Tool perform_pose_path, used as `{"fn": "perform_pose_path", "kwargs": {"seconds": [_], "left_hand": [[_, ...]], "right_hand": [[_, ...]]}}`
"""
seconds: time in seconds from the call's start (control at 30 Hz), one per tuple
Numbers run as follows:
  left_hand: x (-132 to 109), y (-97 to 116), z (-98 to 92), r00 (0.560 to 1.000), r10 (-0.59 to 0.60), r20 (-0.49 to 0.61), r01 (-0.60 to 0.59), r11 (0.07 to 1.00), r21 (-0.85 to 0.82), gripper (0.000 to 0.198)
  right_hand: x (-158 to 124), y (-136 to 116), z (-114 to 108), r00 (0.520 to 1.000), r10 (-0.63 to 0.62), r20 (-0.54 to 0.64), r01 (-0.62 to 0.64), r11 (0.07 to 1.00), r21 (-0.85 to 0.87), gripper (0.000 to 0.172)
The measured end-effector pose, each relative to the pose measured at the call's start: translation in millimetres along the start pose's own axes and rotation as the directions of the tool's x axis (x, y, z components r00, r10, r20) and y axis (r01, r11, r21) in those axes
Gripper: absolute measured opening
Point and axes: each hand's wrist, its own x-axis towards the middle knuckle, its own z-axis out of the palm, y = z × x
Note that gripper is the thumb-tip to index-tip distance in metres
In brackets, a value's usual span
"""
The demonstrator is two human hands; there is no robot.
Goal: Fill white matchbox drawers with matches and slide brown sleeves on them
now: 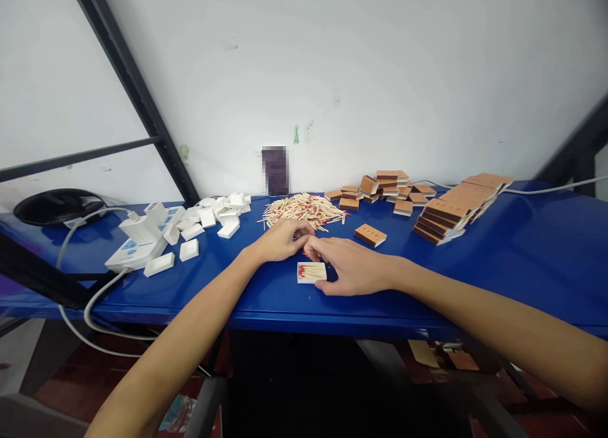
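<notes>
My left hand [285, 240] reaches in front of a heap of loose matches [304, 209], its fingers bent inward and closed. What its fingertips pinch is hidden. Just right of it, and touching or nearly touching it, is my right hand [351, 267]. Its fingers curl by a few red match heads, while the thumb lies apart beside a small white matchbox tray [325, 275]. Inside that tray lie several red-tipped matches [311, 271], heads to the left. One brown matchbox [370, 235] rests on the blue table beyond my right wrist.
Empty white trays [209, 216] are piled at the left, near a power strip [135, 251] with cables. Several matchboxes [384, 188] lie jumbled at the back, with stacked ones [456, 207] farther right. A black round dish [59, 207] sits far left. The blue table [532, 261] ends against a wall.
</notes>
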Motion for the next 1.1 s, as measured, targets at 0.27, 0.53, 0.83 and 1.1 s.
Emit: {"fn": "perform_pose_path", "kwargs": {"seconds": [0.27,0.53,0.83,1.1], "left_hand": [[-1.0,3.9,-8.4,0.999,0.034,0.038,-0.043,0.961,0.273,0.027],[-1.5,2.1,-12.9,0.995,0.009,0.104,-0.049,0.92,0.389,0.033],[-2.3,6.6,-13.9,0.995,0.034,0.097,-0.062,0.949,0.308,0.032],[-1.7,5.1,-12.0,0.992,0.023,0.124,-0.059,0.953,0.299,0.029]], "right_hand": [[0.6,23.7,-7.1,0.976,0.041,-0.216,-0.022,0.996,0.088,0.014],[5.3,50.0,1.8,0.986,0.027,-0.165,-0.016,0.998,0.064,0.024],[12.5,51.3,8.4,0.977,0.008,-0.213,0.006,0.998,0.063,0.012],[16.8,47.9,9.2,0.969,0.041,-0.245,-0.016,0.994,0.104,0.013]]}}
